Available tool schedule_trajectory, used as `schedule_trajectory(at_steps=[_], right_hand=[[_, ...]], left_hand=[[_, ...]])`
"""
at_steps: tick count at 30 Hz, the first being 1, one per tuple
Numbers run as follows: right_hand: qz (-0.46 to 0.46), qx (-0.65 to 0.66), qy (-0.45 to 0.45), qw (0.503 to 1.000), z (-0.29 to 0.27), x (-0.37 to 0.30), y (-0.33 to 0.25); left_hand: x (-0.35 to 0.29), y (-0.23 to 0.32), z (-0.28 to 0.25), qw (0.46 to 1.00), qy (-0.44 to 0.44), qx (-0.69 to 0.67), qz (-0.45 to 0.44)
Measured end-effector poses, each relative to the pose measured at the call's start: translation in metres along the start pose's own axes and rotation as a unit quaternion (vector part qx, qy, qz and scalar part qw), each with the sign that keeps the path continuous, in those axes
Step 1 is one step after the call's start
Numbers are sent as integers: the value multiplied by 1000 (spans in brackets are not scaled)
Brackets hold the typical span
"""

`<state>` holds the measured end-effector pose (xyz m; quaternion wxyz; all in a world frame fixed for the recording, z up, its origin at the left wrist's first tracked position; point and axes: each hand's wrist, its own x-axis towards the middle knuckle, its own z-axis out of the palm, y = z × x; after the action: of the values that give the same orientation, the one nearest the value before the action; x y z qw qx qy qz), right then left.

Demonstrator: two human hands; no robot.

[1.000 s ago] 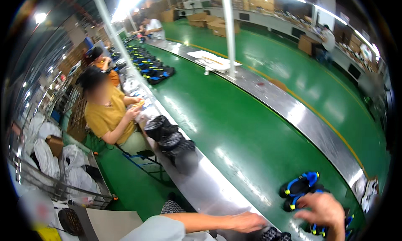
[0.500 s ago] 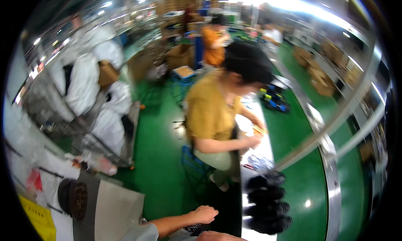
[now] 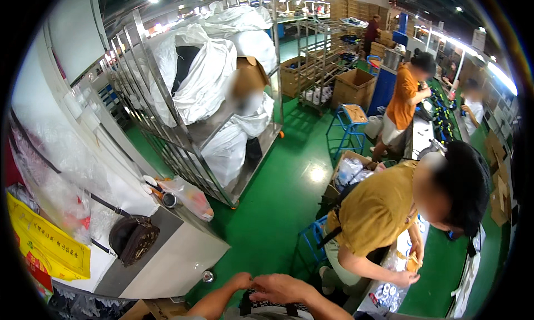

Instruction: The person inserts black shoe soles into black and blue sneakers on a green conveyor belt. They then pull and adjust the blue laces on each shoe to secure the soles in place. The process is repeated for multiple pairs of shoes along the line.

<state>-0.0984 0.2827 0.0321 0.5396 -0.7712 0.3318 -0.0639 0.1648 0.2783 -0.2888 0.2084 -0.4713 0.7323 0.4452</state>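
Note:
My left hand (image 3: 242, 281) and my right hand (image 3: 280, 288) are close together at the lower edge, in front of my body. The fingers of the left are bent and mostly turned out of sight. My right hand reaches toward the left one with its fingers loosely apart, and no object shows in it. Below them is a dark patterned cloth (image 3: 272, 307) at my lap. To the right, a seated co-worker in a mustard shirt (image 3: 375, 206) holds a small yellow-brown item (image 3: 413, 263) over the bench (image 3: 364, 304).
A metal cage cart (image 3: 208, 178) full of white bags stands ahead left. Near me are a grey-topped cabinet (image 3: 167, 259), a brown handbag (image 3: 133, 239) and a yellow bag (image 3: 50, 242). Blue stools (image 3: 347, 128), a cardboard box (image 3: 354, 88) and another worker in orange (image 3: 405, 95) are farther off.
My view has swung left, bringing the cart and cabinet further in, while the black shoes on the bench have left the picture. My hands have come closer together.

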Motion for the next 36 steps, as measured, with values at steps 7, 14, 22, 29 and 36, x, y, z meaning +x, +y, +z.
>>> schedule_trajectory(at_steps=[7, 14, 22, 29, 36], right_hand=[[-47, 52, -89, 994, -72, 182, 115], [122, 203, 74, 969, -151, 278, 261], [248, 290, 151, 912, -277, 329, 363], [242, 380, 220, 865, -364, 427, 504], [226, 485, 321, 781, -415, 555, 664]], left_hand=[[35, -78, -19, 928, 179, -304, -123], [134, -65, -188, 820, 180, -500, -212], [256, -44, -409, 740, 183, -616, -198], [419, -80, -536, 662, 201, -690, -210], [602, -149, -612, 519, 277, -785, -192]])
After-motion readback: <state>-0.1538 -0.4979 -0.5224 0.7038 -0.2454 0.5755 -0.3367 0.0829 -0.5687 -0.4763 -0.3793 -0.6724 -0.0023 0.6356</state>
